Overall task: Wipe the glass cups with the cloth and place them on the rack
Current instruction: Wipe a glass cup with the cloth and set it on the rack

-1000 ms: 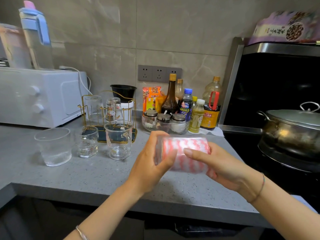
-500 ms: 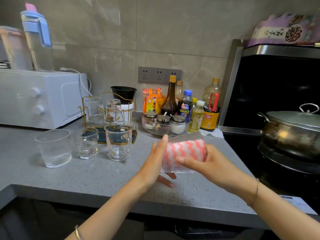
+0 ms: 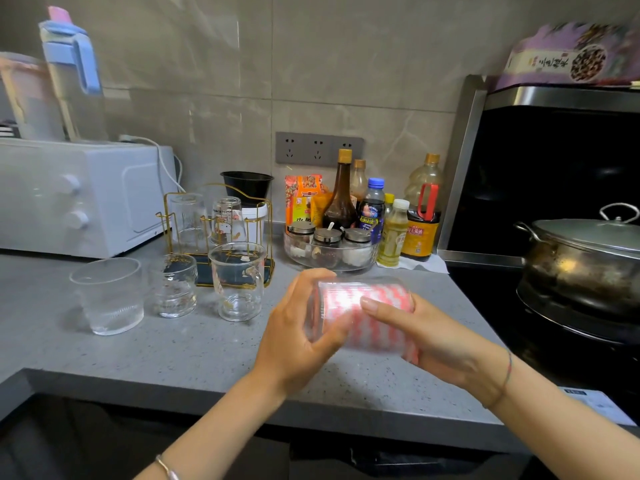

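- Grey speckled counter (image 3: 173, 351) runs along a tiled wall, with a black hob at the right end
- Both hands hold 1 glass cup (image 3: 363, 283) on its side above the counter's front half, clear of the surface
- left hand (image 3: 294, 330) is wrapped round the cup's left end, fingers curled over the top and thumb underneath
- right hand (image 3: 429, 337) grasps the opposite end, its thumb lying flat across the glass wall; its other fingers are hidden
- pink-and-white striped cloth (image 3: 341, 299) shows through the glass and appears to fill the cup, with a bit poking out by the right palm
- gold wire rack (image 3: 166, 216) stands at the back left on a dark tray and carries 2 upturned glasses: a plain tall glass (image 3: 188, 216) and a printed glass (image 3: 227, 220) beside it
- 3 more stand upright in a row just in front of the rack: a wide ribbed tumbler (image 3: 107, 296), a small glass (image 3: 175, 285) and a handled glass mug (image 3: 237, 282)
- white oven (image 3: 86, 199) sits left of the rack
- bowl of spice jars (image 3: 329, 254) and several sauce bottles (image 3: 420, 220) stand by the wall
- lidded metal pot (image 3: 585, 258) rests on the hob
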